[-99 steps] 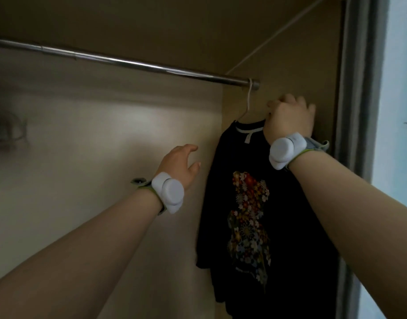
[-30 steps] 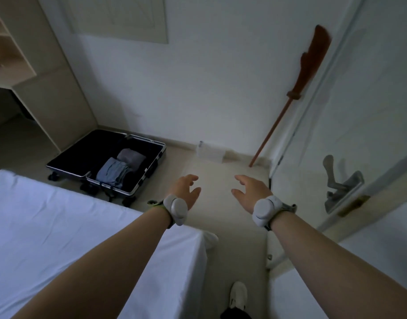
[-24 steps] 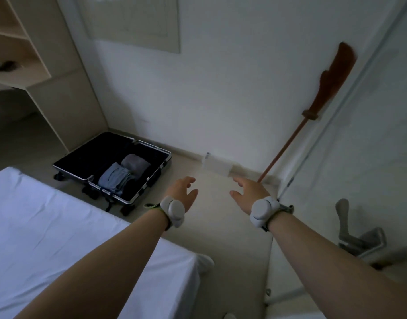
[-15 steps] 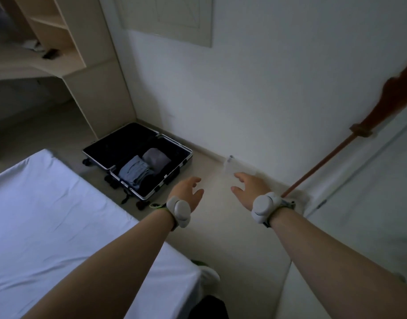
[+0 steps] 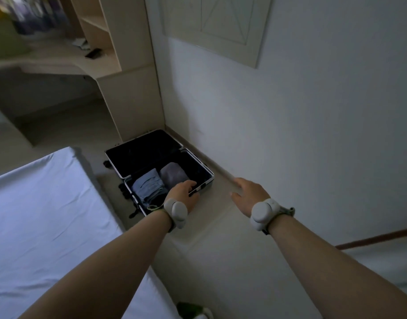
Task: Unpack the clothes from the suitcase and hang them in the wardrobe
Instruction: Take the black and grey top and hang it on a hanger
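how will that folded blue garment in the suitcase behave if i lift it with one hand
Probably floppy: the folded blue garment shows soft layered folds, so it would likely sag and unfold unless supported underneath. Likely light for its bulk, being cloth. It shouldn't roll, since it lies flat in the suitcase.

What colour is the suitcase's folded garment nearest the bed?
The folded garment is greyish blue; head view shows it.
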{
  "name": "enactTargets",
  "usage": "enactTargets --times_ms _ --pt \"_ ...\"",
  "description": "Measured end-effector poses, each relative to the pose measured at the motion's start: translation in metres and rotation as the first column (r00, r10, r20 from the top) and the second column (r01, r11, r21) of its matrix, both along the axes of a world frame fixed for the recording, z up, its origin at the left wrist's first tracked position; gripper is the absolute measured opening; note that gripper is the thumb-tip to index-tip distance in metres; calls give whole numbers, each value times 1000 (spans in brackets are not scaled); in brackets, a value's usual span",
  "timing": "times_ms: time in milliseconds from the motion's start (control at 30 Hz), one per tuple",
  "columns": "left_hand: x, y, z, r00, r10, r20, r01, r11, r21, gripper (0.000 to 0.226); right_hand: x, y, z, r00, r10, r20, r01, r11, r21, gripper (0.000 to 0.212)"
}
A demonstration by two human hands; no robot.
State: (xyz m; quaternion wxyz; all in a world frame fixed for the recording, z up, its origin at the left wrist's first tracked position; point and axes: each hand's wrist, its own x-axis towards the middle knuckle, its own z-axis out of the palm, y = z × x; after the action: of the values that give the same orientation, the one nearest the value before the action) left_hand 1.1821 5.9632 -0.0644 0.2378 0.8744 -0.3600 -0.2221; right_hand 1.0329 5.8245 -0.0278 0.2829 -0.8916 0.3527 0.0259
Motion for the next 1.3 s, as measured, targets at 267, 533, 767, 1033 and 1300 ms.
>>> enactTargets --times_ms 267,533,767,1033,1300 --pt "73 -64 -9 992 127 7 -128 991 40 42 97 -78 -12 989 145 10 -145 987 73 50" --pt "156 -145 -31 918 393 -55 -388 918 84 45 213 -190 -35 929 365 -58 -359 928 97 54" --pt "190 -187 -40 834 546 -82 -542 837 72 42 287 -246 -52 863 497 -91 -487 866 109 54" --pt "260 -208 -73 778 616 -123 -603 787 129 42 371 -264 -96 814 566 -134 -544 822 169 55" --pt "365 -203 -143 739 642 -203 -604 765 221 44 480 -273 -156 793 565 -228 -524 824 216 54"
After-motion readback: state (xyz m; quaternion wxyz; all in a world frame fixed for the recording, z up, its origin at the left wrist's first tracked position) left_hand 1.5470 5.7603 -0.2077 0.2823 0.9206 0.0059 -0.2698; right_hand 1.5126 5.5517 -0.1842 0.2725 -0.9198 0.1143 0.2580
